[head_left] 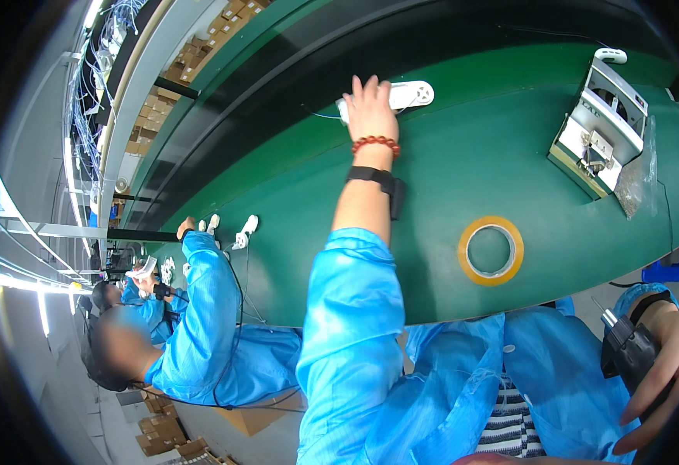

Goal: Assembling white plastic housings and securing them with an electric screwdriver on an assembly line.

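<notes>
At the far side of the green work surface, my left hand (372, 116) reaches over a white elongated plastic device (411, 94) with a round patterned end. Its fingers are stretched out and spread over the device's left part, touching it; the palm hides what lies beneath. A red bead bracelet and a black strap circle that wrist. Low at the right edge, my right hand (674, 360) is closed round a black electric screwdriver (628, 347), whose silver tip and thin bit point up and left, off the table's near edge.
A roll of yellow tape (470, 273) lies flat nearer me. A white-and-grey fixture (599, 132) stands at the right beside a clear plastic bag (643, 174). Co-workers in blue sit to the left, a sleeve (214, 271) over the table near white devices (246, 231).
</notes>
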A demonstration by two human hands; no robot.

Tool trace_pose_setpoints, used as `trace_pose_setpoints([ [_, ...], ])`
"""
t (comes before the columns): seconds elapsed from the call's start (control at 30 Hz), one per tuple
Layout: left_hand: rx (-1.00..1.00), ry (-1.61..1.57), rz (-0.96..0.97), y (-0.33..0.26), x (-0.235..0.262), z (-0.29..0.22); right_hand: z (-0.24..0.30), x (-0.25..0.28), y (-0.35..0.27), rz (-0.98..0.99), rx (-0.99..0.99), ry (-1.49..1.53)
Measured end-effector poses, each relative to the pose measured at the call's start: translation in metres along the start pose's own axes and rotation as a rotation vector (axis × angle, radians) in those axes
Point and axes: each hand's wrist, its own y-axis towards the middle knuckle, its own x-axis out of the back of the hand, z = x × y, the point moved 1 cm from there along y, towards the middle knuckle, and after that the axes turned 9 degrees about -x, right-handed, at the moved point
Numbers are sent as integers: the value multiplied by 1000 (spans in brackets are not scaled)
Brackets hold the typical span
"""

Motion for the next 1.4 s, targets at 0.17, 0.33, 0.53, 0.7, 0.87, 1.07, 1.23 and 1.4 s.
trace_pose_setpoints([
  [0.17, 185, -193, -120, -30, 12, -30, 29, 17, -35, -42, -63, 43],
  [0.33, -29, -619, -19, -80, 73, -69, -74, 16, 53, -89, -68, 95],
  [0.53, -484, -1386, 361, -122, 191, -81, -62, 20, 64, -77, -125, 119],
  [0.7, -1095, -1941, 455, -133, 269, -99, -128, 11, 166, -2, -149, 101],
  [0.87, -1051, -1980, 467, -161, 295, -109, -142, 9, 159, 381, -622, 332],
  [1.07, -1015, -1915, 566, -162, 316, -102, -152, -43, 133, 432, -760, 384],
  [1.23, -888, -1812, 431, -176, 304, -90, -126, -30, 154, 487, -789, 334],
  [1.4, -843, -1637, 263, -201, 299, -80, -92, -36, 176, 644, -768, 303],
])
